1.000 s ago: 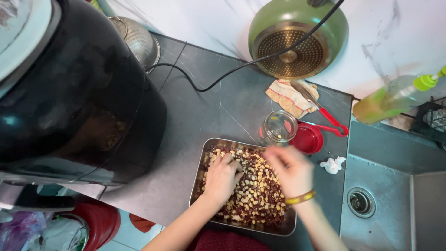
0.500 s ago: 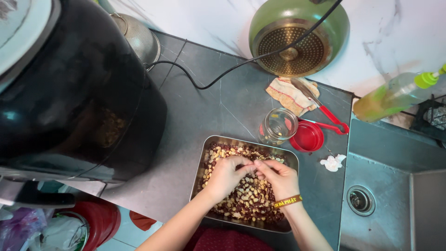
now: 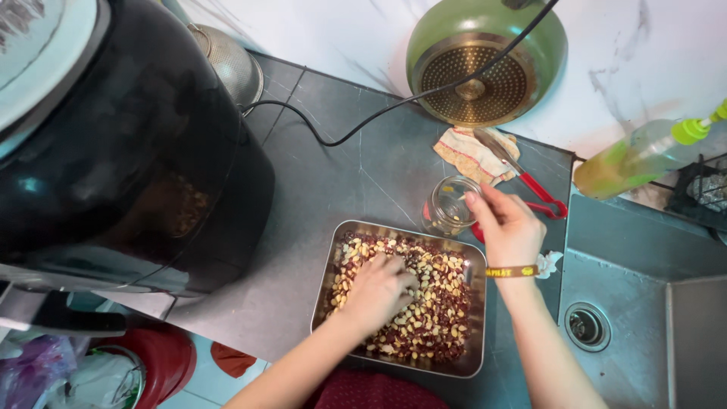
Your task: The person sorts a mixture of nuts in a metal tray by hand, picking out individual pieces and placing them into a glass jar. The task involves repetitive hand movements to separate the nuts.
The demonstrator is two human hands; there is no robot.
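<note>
Centrally, at the near edge of the dark grey worktop (image 3: 333, 182): one rectangular metal tray (image 3: 475, 362), shallow, rounded corners, filled nearly edge to edge with a loose layer of peanuts (image 3: 439, 318), some pale and skinned, some dark red-brown. Left hand (image 3: 376, 291) lies palm down in the nuts, fingers curled into the heap; whether it grips any cannot be told. Right hand (image 3: 507, 227), yellow band at the wrist, is raised past the tray's far edge, fingertips pinched together at the mouth of a small clear glass jar (image 3: 448, 206) standing just beyond the tray. Beside the jar: red-handled scissors (image 3: 539, 193), their blades lying on a folded checked cloth (image 3: 469, 151). Further back: green pan (image 3: 485, 57) leaning against the white wall, underside outward; black cable (image 3: 363, 125) trailing across it and the worktop. Left: large black appliance (image 3: 129, 144), metal strainer (image 3: 231, 64) behind it. Right: steel sink (image 3: 644, 303), bottle of yellow-green liquid (image 3: 644, 155).
</note>
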